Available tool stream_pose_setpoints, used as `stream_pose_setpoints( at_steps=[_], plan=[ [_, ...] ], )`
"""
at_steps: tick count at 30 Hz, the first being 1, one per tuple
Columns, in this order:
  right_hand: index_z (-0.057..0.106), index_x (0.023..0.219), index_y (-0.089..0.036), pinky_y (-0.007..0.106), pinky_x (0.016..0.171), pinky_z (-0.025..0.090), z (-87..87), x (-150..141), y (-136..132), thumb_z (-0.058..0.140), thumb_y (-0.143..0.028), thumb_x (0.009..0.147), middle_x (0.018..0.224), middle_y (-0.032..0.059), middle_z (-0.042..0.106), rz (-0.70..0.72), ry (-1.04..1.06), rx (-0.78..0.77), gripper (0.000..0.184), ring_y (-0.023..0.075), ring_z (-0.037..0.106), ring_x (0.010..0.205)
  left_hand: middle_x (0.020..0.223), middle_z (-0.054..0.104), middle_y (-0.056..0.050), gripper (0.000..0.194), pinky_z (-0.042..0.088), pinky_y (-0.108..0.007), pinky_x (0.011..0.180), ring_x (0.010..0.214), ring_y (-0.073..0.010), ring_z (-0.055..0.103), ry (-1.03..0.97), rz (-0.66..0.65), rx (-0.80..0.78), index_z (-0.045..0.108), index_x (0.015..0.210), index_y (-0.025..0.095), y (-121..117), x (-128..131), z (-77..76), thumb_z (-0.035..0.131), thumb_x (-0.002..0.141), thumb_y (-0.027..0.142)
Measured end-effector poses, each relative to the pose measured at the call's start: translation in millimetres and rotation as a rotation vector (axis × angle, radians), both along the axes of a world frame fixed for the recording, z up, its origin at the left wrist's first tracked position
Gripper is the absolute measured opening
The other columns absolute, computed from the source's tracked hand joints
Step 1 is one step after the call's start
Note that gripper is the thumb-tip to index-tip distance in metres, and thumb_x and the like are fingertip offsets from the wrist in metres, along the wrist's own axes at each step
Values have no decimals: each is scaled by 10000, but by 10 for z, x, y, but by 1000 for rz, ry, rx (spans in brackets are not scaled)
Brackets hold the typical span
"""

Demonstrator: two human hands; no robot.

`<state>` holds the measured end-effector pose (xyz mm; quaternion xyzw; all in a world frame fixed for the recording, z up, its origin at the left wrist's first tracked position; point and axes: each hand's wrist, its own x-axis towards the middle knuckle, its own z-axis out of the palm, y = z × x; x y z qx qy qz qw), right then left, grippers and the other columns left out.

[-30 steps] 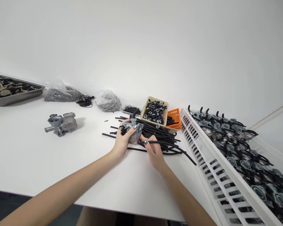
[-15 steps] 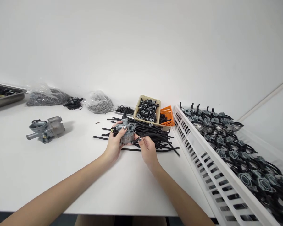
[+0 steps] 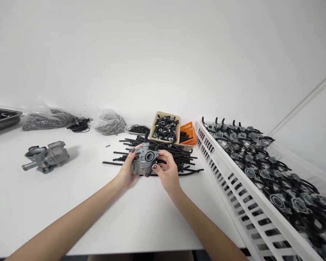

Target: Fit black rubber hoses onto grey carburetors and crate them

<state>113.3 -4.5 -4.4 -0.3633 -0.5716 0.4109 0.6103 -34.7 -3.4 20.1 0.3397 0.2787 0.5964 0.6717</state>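
My left hand (image 3: 125, 173) is closed round a grey metal carburetor (image 3: 141, 167), held upright with its round flanged opening facing me. A short black rubber elbow sticks up from its top. At the carburetor's right side, my right hand (image 3: 168, 175) pinches a black rubber hose (image 3: 149, 170) between thumb and fingers, close against the body. My fingers hide part of that hose and where it joins. Just behind my hands lies a loose pile of black hoses (image 3: 125, 141). A second carburetor (image 3: 46, 156) lies apart on the table at left.
A white slotted crate (image 3: 228, 173) full of carburetors with hoses stands at right. Behind the hoses are a cream basket (image 3: 151, 135) of black elbows with metal clips and an orange basket (image 3: 190, 128). Bags of small parts (image 3: 108, 121) and a metal tray (image 3: 8, 121) line the wall.
The carburetor has turned so its flanged opening faces me. The free length of hose that stretched right from my right hand now curves close to the carburetor. The view has shifted slightly.
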Motion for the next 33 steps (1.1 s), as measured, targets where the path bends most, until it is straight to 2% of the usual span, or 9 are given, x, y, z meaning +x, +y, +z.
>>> stream_pose_setpoints(
  at_steps=[2, 5, 11, 15, 21, 24, 28, 31, 33],
  plan=[
    [561, 1052, -229, 390, 949, 453, 5, -3, -2, 786, -398, 703, 1392, 123, 519, 37, 38, 26, 448, 260, 543, 1204, 919, 731, -85, 586, 536, -267, 496, 701, -230, 692, -47, -23, -65, 583, 1238, 183, -7, 0, 56, 613, 794, 563],
    [519, 1023, -234, 424, 1031, 405, 21, -18, -1, 794, -399, 702, 1423, 137, 514, 137, 113, 37, 454, 267, 504, 1282, 902, 741, -118, 574, 555, -296, 541, 724, -251, 707, -96, -51, -141, 606, 1218, 137, -14, 3, 103, 523, 851, 570],
    [465, 1152, -255, 413, 1001, 451, 108, -23, -63, 827, -448, 647, 1388, 137, 547, 335, 148, -11, 650, 267, 550, 1240, 832, 745, -139, 598, 571, -370, 580, 710, -285, 708, -101, -145, -254, 650, 1147, 109, 7, -14, 31, 503, 837, 600],
    [428, 1302, -266, 425, 1030, 429, 153, 35, -101, 841, -465, 622, 1415, 135, 513, 354, 46, -8, 821, 285, 506, 1282, 793, 739, -149, 586, 570, -406, 596, 708, -310, 702, -39, -279, -271, 691, 1045, 108, 27, -57, -7, 544, 787, 613],
    [373, 1376, -271, 415, 1086, 368, 132, 93, -67, 868, -449, 584, 1363, 120, 544, 402, 14, 47, 951, 262, 511, 1272, 751, 729, -135, 573, 564, -395, 616, 676, -288, 694, -31, -332, -306, 704, 975, 122, 24, -87, -1, 547, 775, 636],
    [409, 1350, -266, 414, 1067, 387, 89, 81, -21, 854, -443, 609, 1352, 121, 561, 352, 88, 38, 882, 259, 535, 1241, 732, 716, -133, 517, 544, -359, 512, 591, -257, 664, -41, -276, -288, 694, 997, 109, 33, -88, 8, 588, 759, 556],
    [459, 1300, -240, 414, 996, 440, 53, 94, 64, 814, -431, 662, 1288, 131, 613, 164, 148, -32, 754, 247, 581, 1149, 830, 715, -86, 475, 510, -283, 421, 534, -186, 624, -29, -137, -189, 613, 1188, 176, 50, -59, 32, 635, 747, 351],
    [527, 1200, -217, 364, 881, 490, 66, 142, 97, 772, -401, 713, 1111, 102, 670, -11, 103, -64, 576, 214, 614, 1000, 911, 696, -58, 572, 547, -284, 472, 592, -171, 635, 60, -15, -73, 524, 1293, 245, 65, -21, 34, 672, 747, 322],
    [592, 1038, -200, 325, 788, 498, 83, 173, 90, 721, -418, 759, 919, 58, 664, -69, 44, -62, 377, 186, 612, 858, 922, 674, -35, 639, 561, -293, 504, 607, -162, 629, 137, 83, -13, 476, 1325, 273, 82, -6, 17, 707, 732, 321]
  ],
)
